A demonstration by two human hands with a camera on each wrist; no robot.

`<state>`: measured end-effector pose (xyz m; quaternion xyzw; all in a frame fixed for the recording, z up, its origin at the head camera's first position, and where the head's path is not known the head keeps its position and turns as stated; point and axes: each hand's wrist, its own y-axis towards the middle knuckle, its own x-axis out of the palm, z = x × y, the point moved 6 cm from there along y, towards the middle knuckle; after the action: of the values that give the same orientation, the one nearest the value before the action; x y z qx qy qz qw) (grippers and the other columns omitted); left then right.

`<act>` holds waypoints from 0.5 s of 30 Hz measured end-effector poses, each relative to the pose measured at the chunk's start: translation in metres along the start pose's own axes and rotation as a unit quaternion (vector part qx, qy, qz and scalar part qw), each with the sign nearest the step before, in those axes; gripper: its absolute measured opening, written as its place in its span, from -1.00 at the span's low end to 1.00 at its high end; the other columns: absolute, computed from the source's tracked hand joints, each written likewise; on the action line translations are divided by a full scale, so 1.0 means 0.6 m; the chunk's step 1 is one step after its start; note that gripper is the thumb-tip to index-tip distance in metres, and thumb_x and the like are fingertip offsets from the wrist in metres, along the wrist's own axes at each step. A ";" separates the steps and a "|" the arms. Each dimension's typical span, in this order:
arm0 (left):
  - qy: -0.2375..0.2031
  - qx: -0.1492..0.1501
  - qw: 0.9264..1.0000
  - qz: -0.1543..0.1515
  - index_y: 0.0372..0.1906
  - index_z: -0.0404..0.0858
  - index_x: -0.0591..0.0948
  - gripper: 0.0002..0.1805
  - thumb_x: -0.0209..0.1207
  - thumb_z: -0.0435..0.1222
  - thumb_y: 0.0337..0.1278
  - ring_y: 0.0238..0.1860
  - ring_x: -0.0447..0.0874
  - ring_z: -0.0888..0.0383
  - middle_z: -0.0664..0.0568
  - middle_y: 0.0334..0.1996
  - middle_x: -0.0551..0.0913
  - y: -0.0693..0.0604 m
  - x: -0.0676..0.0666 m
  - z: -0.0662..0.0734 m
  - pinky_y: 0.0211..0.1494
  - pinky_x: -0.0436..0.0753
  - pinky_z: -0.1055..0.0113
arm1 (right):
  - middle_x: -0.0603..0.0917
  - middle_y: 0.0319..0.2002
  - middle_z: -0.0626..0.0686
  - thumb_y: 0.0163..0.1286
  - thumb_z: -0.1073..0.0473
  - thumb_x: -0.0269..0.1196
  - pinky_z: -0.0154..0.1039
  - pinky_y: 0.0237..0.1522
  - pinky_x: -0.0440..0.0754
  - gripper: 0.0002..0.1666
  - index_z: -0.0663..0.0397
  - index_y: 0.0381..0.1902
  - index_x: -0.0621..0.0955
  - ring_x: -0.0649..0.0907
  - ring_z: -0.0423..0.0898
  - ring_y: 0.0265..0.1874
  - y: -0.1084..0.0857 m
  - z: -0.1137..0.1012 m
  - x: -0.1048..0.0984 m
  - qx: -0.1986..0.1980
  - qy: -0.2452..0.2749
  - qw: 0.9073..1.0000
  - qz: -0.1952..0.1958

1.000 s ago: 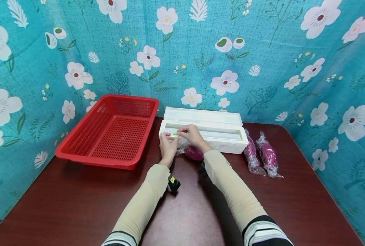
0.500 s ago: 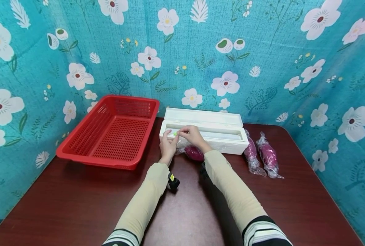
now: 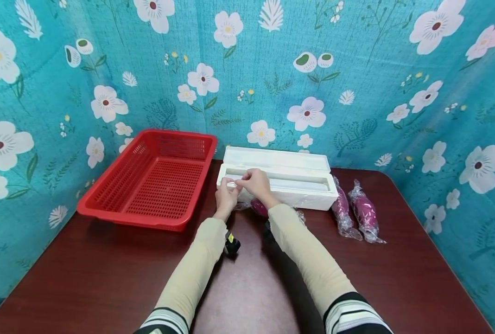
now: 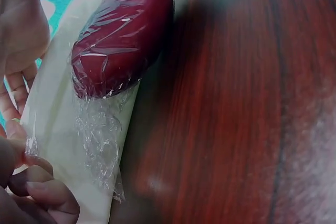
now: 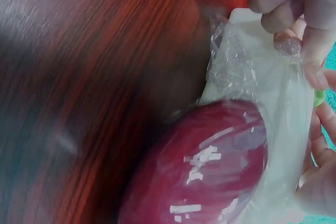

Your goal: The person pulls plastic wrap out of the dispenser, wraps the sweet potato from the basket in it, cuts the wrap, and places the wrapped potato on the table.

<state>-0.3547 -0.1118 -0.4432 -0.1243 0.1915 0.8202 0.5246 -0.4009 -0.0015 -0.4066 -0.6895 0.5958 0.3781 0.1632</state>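
A long white cling film dispenser box (image 3: 303, 200) stands at the back of the table with its lid tipped up. At its front left corner my left hand (image 3: 225, 198) curls its fingers on the film edge. My right hand (image 3: 257, 184) is beside it, thumb and finger pinching the small green slider (image 5: 319, 98) on the box's front edge. Film (image 4: 100, 135) runs down from the box to a dark red, smooth oval thing (image 4: 123, 38) wrapped in it, which lies against the box front. The right forearm partly hides that wrapped thing in the head view.
A red plastic basket (image 3: 85, 204) with slotted walls stands left of the box. Two more purplish-red film-wrapped things (image 3: 341, 208) lie right of the box on the dark wooden table (image 3: 247, 297). A blue flowered cloth (image 3: 264, 83) hangs behind.
My right hand has slid left along the box's front edge to meet the left hand, and the green slider is now hidden in the head view. The left hand stays at the corner.
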 end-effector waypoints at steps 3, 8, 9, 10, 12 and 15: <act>0.004 -0.004 1.000 -0.003 -0.21 -0.24 0.46 -0.71 0.23 -0.22 -0.01 -0.35 0.57 -0.06 -0.17 -0.52 0.61 0.001 -0.002 0.000 -0.20 0.46 0.16 | 0.57 -0.66 -0.03 0.04 0.07 0.35 -0.31 -0.57 0.39 -0.74 0.12 -0.65 0.59 0.46 -0.13 -0.64 0.000 -0.004 0.000 -0.006 0.000 1.000 0.009; 0.002 -0.004 1.000 -0.004 -0.20 -0.24 0.46 -0.71 0.23 -0.21 0.00 -0.36 0.57 -0.06 -0.18 -0.50 0.61 0.003 -0.003 0.003 -0.19 0.46 0.15 | 0.55 -0.67 -0.03 0.04 0.11 0.35 -0.32 -0.59 0.36 -0.76 0.12 -0.66 0.57 0.44 -0.13 -0.65 0.001 -0.003 0.001 -0.010 0.007 1.000 0.015; 0.000 -0.006 1.000 -0.004 -0.20 -0.25 0.46 -0.71 0.23 -0.22 0.00 -0.35 0.57 -0.06 -0.19 -0.50 0.60 0.002 -0.003 0.003 -0.19 0.46 0.15 | 0.55 -0.67 -0.03 0.04 0.12 0.35 -0.33 -0.59 0.35 -0.76 0.12 -0.66 0.57 0.43 -0.13 -0.65 0.002 -0.003 0.001 -0.010 0.008 1.000 0.014; -0.001 -0.008 1.000 -0.004 -0.20 -0.24 0.46 -0.71 0.23 -0.21 0.00 -0.35 0.57 -0.06 -0.19 -0.49 0.60 0.002 -0.003 0.002 -0.19 0.46 0.15 | 0.54 -0.67 -0.02 0.04 0.13 0.35 -0.33 -0.60 0.35 -0.76 0.12 -0.66 0.56 0.42 -0.13 -0.66 0.001 -0.002 0.001 -0.011 0.011 1.000 0.014; -0.002 -0.012 1.000 -0.005 -0.20 -0.24 0.46 -0.71 0.23 -0.22 0.00 -0.34 0.57 -0.06 -0.19 -0.49 0.61 0.001 -0.003 0.001 -0.19 0.46 0.16 | 0.53 -0.68 -0.02 0.04 0.13 0.34 -0.33 -0.61 0.33 -0.76 0.13 -0.66 0.55 0.41 -0.13 -0.66 0.000 -0.002 0.001 -0.011 0.013 1.000 0.013; 0.000 -0.016 1.000 -0.003 -0.21 -0.24 0.46 -0.72 0.24 -0.22 0.00 -0.34 0.56 -0.05 -0.18 -0.49 0.61 -0.001 -0.003 0.001 -0.20 0.46 0.17 | 0.52 -0.68 -0.02 0.03 0.14 0.33 -0.33 -0.60 0.32 -0.76 0.12 -0.65 0.54 0.40 -0.13 -0.66 -0.001 -0.001 0.001 -0.013 0.012 1.000 0.013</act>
<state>-0.3534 -0.1128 -0.4423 -0.1337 0.1781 0.8213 0.5253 -0.3999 -0.0023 -0.4068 -0.6884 0.6017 0.3793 0.1423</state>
